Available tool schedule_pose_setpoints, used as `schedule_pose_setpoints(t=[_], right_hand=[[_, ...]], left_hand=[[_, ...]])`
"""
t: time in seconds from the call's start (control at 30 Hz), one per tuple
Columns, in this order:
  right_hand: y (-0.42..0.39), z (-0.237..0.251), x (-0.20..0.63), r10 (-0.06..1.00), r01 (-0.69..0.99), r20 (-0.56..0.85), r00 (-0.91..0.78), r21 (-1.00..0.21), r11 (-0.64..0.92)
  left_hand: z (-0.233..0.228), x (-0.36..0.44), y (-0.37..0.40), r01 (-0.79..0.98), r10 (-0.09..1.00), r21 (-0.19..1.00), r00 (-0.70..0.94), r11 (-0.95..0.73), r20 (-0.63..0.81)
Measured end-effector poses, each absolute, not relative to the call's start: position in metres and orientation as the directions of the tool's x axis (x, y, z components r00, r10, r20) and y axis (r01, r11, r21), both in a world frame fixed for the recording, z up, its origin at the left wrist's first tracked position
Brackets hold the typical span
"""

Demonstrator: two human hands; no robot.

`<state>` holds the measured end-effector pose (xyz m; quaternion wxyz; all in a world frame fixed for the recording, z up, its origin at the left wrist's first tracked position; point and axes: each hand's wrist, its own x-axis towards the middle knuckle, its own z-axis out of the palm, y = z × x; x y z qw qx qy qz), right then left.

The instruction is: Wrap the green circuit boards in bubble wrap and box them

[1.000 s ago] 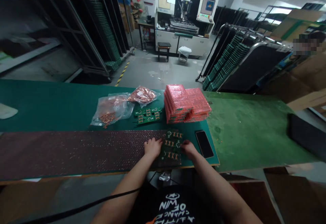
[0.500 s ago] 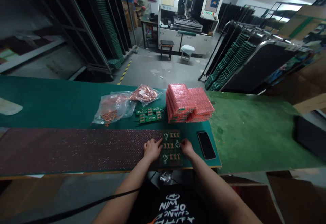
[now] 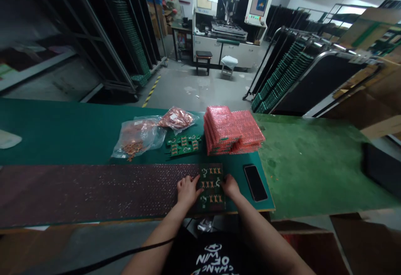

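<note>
**Hands Flank a Circuit Board at the Bench Edge**

You are pressing both hands flat beside a small green circuit board (image 3: 211, 185) that is lying on the near edge of the green table (image 3: 62, 133), atop the right end of a long dark bubble sheet (image 3: 94, 189). Your left hand (image 3: 187, 190) is touching its left edge, your right hand (image 3: 231, 185) its right edge; both are lying open, fingers spread, gripping nothing. The board is looking thin, light and stiff, with small copper-coloured parts that seem fragile, so taking it by the bare side edges seems safest. A phone (image 3: 255, 182) is lying just beside your right hand. Behind it, a pink wrapped stack (image 3: 232, 131), loose boards (image 3: 183, 143) and clear bags (image 3: 140, 135) are waiting. Your shirt's print is appearing upside down, only partly legible; a "2" is possibly showing above the far machine (image 3: 230, 24).
</note>
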<state>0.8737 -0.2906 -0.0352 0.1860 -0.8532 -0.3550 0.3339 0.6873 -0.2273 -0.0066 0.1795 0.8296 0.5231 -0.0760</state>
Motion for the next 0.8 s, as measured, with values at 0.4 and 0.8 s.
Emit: schedule_pose_setpoints(t=[0.4, 0.8], right_hand=[[-0.266, 0.007, 0.835, 0.873, 0.282, -0.369, 0.317, -0.843, -0.459], [-0.192, 0.024, 0.682, 0.835, 0.815, -0.497, 0.236, -0.366, -0.449]], left_hand=[[-0.009, 0.668, -0.219, 0.823, 0.804, 0.447, 0.509, -0.35, -0.309], [-0.004, 0.581, -0.117, 0.73, 0.891, 0.682, 0.341, -0.048, -0.302]])
